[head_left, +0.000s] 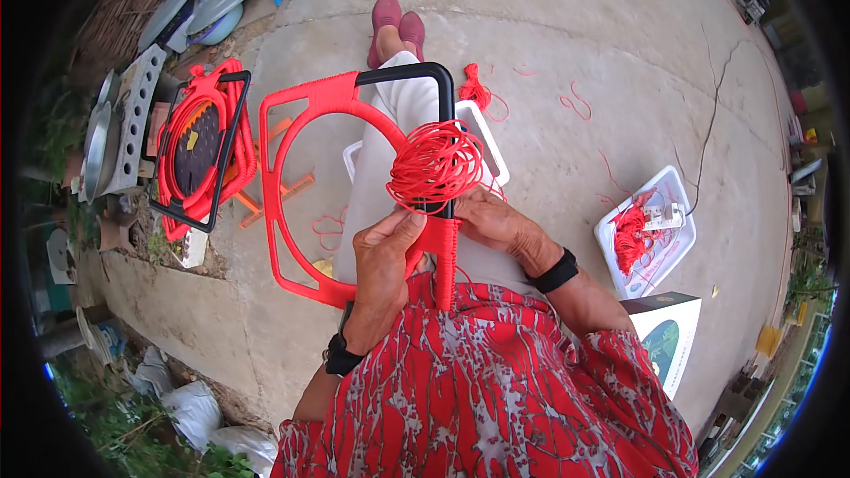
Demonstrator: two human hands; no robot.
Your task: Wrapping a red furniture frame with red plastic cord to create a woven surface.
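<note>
A black frame, partly wrapped in red cord with a large round opening, rests over my lap. A loose coil of red cord hangs around its bare right bar, above the wrapped lower part. My left hand is closed, thumb and fingers pinching cord just below the coil. On the bar's other side, my right hand is closed on cord against the bar, its fingertips partly hidden behind the frame.
More red-wrapped frames are stacked at left. Behind my legs stands a white tray, with a red cord bundle beyond it. A white basket at right holds red cord and a power strip, near a box.
</note>
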